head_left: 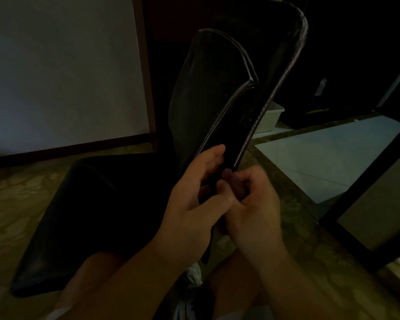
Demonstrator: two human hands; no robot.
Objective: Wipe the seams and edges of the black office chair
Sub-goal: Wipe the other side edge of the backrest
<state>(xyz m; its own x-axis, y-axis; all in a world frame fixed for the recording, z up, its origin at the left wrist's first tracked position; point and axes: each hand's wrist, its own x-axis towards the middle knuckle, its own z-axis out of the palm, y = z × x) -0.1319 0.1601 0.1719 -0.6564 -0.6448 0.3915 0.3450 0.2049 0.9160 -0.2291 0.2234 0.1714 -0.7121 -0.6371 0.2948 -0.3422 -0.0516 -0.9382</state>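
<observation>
- The black office chair (219, 93) fills the middle of the dim view, its backrest seen edge-on and leaning up and away to the far right, with pale stitched seams (273, 88) running along its edges
- The chair's seat (90, 215) spreads out to the near left, dark and low over the floor
- The left hand (194, 195) lies against the lower side edge of the backrest, fingers mostly straight and pointing up along the padding, thumb reaching right toward the other hand; it seems to rest on the chair rather than grip it
- The right hand (252, 199) sits just beside it on the right, touching the left thumb, its fingers curled inward at the bottom end of the stitched seam; whether they pinch a cloth or the chair edge I cannot tell, it is too dark and blurred there
- Both bare forearms come up from the near edge, over the person's knees
- A white wall (62, 65) with a dark skirting stands far left
- A white plastic bin (269, 118) sits on the floor behind the backrest, far right
- A dark table frame (365, 195) crosses the right side over the patterned floor (14, 204)
</observation>
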